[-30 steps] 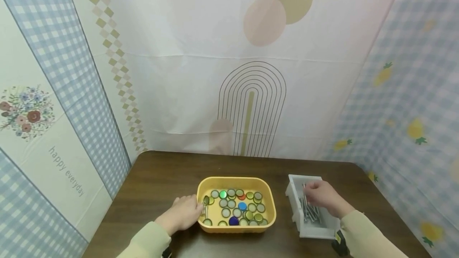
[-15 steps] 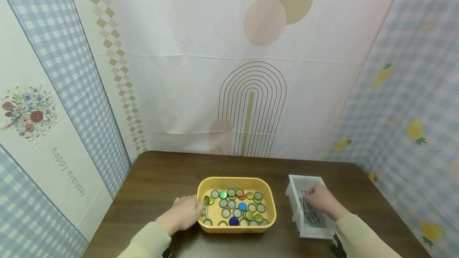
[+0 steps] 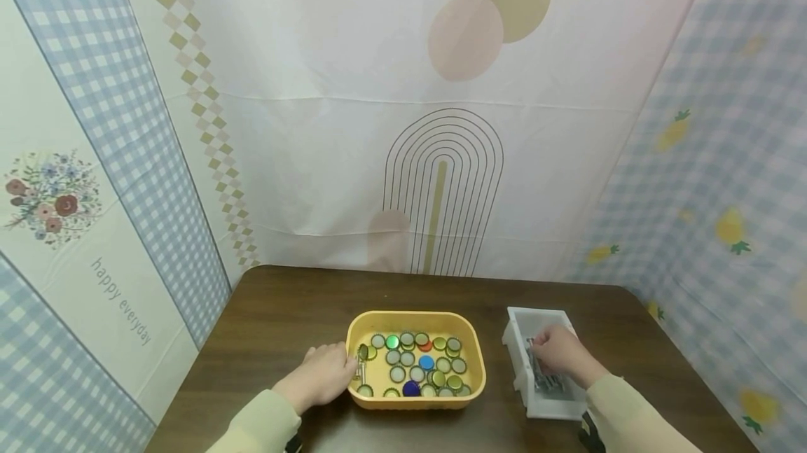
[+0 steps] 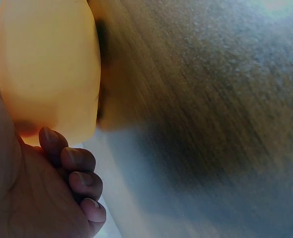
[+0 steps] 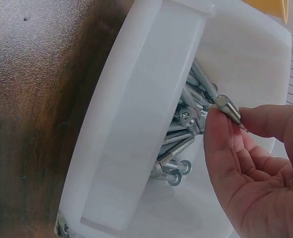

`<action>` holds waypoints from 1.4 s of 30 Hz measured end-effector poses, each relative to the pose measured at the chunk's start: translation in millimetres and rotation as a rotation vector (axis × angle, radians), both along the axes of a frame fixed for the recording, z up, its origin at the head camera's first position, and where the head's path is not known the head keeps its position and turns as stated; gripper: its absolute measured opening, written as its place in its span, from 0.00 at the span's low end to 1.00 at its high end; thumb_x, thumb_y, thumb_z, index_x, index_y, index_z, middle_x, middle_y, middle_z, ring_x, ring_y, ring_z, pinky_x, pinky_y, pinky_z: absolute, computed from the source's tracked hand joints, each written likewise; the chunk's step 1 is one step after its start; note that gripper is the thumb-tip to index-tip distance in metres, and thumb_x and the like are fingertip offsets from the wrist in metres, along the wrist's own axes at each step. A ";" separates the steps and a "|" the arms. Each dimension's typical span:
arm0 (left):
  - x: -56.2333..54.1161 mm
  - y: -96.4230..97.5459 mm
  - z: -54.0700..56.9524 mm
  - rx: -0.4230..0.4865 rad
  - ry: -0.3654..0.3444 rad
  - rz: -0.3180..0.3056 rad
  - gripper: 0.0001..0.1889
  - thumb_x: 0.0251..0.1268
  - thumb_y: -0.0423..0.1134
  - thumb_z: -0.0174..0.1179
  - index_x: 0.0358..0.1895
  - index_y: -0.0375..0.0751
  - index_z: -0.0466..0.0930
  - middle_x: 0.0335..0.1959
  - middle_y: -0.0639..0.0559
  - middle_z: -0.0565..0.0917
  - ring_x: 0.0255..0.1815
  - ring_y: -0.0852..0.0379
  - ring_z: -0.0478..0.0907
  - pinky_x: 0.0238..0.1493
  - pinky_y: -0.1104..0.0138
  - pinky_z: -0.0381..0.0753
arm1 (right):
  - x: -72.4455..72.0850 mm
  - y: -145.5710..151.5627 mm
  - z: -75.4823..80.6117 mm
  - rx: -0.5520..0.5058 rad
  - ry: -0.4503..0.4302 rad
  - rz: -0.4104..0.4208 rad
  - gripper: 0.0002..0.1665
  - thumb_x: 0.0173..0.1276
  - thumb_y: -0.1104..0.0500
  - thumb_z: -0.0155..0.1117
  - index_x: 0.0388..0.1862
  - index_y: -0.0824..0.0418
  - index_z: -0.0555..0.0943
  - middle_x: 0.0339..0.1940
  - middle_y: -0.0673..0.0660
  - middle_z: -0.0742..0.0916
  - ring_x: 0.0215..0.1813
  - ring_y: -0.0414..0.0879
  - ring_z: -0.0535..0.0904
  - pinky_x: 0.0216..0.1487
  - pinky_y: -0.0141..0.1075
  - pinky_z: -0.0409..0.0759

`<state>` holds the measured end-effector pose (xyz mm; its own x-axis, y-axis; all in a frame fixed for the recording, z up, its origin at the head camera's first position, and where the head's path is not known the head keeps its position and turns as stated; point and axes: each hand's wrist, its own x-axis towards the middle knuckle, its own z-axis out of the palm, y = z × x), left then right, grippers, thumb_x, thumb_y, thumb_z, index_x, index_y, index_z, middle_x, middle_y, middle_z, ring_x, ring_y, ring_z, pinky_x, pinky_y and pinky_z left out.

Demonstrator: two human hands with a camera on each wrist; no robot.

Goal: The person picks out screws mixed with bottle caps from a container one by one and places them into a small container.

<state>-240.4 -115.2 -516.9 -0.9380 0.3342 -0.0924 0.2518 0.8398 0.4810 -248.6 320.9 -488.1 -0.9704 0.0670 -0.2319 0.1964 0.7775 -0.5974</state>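
In the head view, my left hand (image 3: 324, 372) holds the left rim of a yellow plastic basin (image 3: 477, 362) filled with loose bottle caps (image 3: 417, 374). Seen from the left wrist, the fingers (image 4: 82, 179) are curled against the translucent wall, and the fingertips' far side is hidden. Inside the white tray (image 3: 555, 409), my right hand (image 3: 561, 351) pinches the end of a silver bolt (image 5: 230, 109) between thumb and index finger. Under it lies a pile of similar metal bolts (image 5: 186, 115), several with round flat heads.
A silver metal piece (image 3: 362, 372) lies by the basin's left inside wall. Both containers stand on a dark brown wooden table (image 3: 296, 306), with a strip of tabletop between them. A patterned cloth (image 3: 315, 159) hangs behind the table's far edge.
My right hand has moved slightly left and lower inside the white tray, still with a bolt at its fingertips. The left hand and the yellow basin have stayed in place.
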 end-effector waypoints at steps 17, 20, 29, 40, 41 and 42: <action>-1.0 -0.6 -2.8 0.005 -0.005 -0.004 0.18 0.71 0.44 0.44 0.44 0.31 0.76 0.38 0.47 0.78 0.40 0.48 0.73 0.46 0.48 0.63 | 8.8 -0.1 -1.7 0.049 -0.010 0.014 0.08 0.63 0.65 0.59 0.24 0.64 0.76 0.21 0.56 0.78 0.25 0.47 0.75 0.27 0.38 0.74; -1.1 -1.4 -4.8 0.013 -0.001 -0.004 0.19 0.71 0.44 0.44 0.45 0.31 0.76 0.40 0.46 0.79 0.42 0.47 0.73 0.47 0.47 0.63 | 11.4 -0.9 -2.2 0.063 0.000 0.021 0.08 0.63 0.65 0.59 0.23 0.63 0.75 0.21 0.55 0.78 0.24 0.47 0.75 0.27 0.39 0.73; -4.9 -6.5 -2.0 0.015 0.043 0.019 0.21 0.74 0.49 0.44 0.48 0.32 0.77 0.44 0.44 0.80 0.49 0.42 0.74 0.50 0.46 0.63 | 14.4 0.3 -5.4 0.094 0.023 0.033 0.06 0.57 0.67 0.59 0.22 0.63 0.74 0.19 0.55 0.77 0.23 0.47 0.74 0.26 0.38 0.71; -21.8 -9.7 3.0 -0.045 0.126 0.045 0.21 0.75 0.48 0.43 0.47 0.34 0.77 0.44 0.43 0.80 0.49 0.41 0.75 0.49 0.47 0.65 | 2.0 -19.3 25.4 -0.049 0.100 -0.002 0.06 0.64 0.64 0.59 0.33 0.68 0.78 0.25 0.58 0.81 0.27 0.49 0.79 0.28 0.41 0.78; -23.7 -9.6 3.7 -0.052 0.128 0.046 0.22 0.75 0.49 0.42 0.49 0.33 0.77 0.45 0.43 0.80 0.49 0.41 0.75 0.49 0.48 0.65 | 0.2 -27.5 30.2 -0.079 0.112 -0.008 0.07 0.64 0.64 0.60 0.35 0.69 0.78 0.26 0.58 0.82 0.28 0.49 0.80 0.29 0.41 0.79; -25.9 -9.6 4.5 -0.057 0.132 0.045 0.22 0.75 0.49 0.42 0.49 0.32 0.77 0.44 0.42 0.80 0.49 0.41 0.75 0.48 0.48 0.65 | -1.6 -36.4 34.3 -0.119 0.118 -0.004 0.07 0.65 0.64 0.60 0.36 0.69 0.79 0.28 0.59 0.82 0.28 0.49 0.81 0.31 0.42 0.80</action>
<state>-266.3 -124.8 -512.4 -0.9571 0.2894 0.0154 0.2715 0.8766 0.3974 -250.2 284.5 -453.9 -0.9912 0.0497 -0.1230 0.1224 0.6995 -0.7040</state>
